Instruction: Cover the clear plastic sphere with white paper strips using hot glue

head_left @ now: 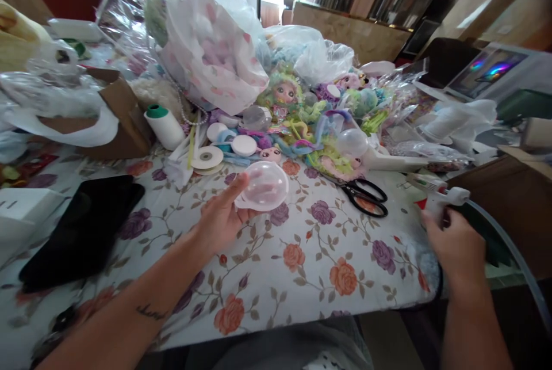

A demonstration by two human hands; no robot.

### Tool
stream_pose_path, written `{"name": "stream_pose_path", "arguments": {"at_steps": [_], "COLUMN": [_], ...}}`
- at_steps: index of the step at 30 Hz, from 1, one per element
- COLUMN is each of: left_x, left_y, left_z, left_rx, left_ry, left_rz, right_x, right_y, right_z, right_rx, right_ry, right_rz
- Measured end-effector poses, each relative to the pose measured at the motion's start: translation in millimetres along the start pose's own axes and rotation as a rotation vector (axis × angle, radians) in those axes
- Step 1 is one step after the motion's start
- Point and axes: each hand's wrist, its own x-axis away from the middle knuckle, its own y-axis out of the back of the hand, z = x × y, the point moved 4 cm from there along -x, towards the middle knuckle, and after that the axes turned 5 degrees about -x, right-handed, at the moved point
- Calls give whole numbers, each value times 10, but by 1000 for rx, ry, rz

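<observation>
A clear plastic dome (268, 187) with a small rim tab is gripped in my left hand (224, 214), thumb on its near side and fingers behind and under it. It is held above the flowered tablecloth. At the right edge of the table my right hand (457, 243) is closed round a white hot glue gun (437, 194), whose clear glue stick trails out behind to the right. The glue gun's trigger is mostly hidden by my fingers. Black-handled scissors (366, 196) lie between the two hands, their blades partly under a doll's hair.
Behind the hands lies a heap of dolls (284, 94), plastic bags (211, 42) and round white discs (244, 145). A thread cone (166, 128) and ribbon spool (207, 158) stand left of it. Black tablets (81, 226) lie at left, a cardboard box (500, 186) at right.
</observation>
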Motion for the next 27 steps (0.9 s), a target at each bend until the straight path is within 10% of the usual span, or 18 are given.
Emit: {"name": "stream_pose_path", "arguments": {"at_steps": [3, 6, 12, 15, 21, 27], "left_x": [28, 61, 91, 98, 77, 137], "left_y": [-20, -61, -90, -86, -7, -57], "left_z": [-4, -3, 5, -6, -50, -214], "left_rx": [-47, -103, -202, -263, -544, -1066], "left_ry": [8, 50, 33, -7, -105, -692], "left_rz": [36, 126, 248, 216, 79, 108], "right_x": [332, 542, 671, 712, 752, 716], "right_y": [148, 129, -499, -791, -1039, -1045], "right_z": [319, 737, 1925, 2324, 2498, 2420], "right_rx": [191, -80, -834, -862, -869, -882], "right_ry": [152, 290, 684, 788, 766, 684], "right_rz": [-266, -360, 520, 692, 602, 505]}}
